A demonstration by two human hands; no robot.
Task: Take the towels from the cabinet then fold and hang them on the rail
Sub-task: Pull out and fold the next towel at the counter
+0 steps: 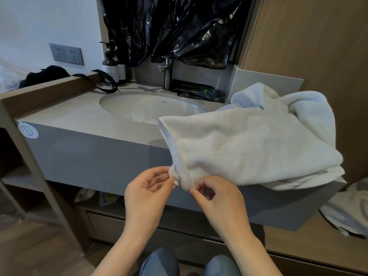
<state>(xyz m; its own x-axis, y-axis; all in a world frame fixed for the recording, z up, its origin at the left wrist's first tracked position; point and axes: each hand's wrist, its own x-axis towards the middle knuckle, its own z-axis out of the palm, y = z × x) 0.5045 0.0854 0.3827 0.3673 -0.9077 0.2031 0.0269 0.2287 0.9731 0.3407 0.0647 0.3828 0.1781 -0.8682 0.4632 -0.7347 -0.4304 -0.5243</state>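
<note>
Both hands, left hand point(148, 185) and right hand point(211, 193), pinched the towel point(249, 148) corner between them; folding looked underway, matching edges next.

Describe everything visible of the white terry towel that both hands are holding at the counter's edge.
The white terry towel is thick, fluffy cloth, loosely folded into several layers. It lies on the right end of the grey stone counter and hangs over its front edge. Its lower left corner dangles, pinched by the left hand and the right hand. The rumpled white cloth behind it may be the same towel; I cannot tell.
</note>
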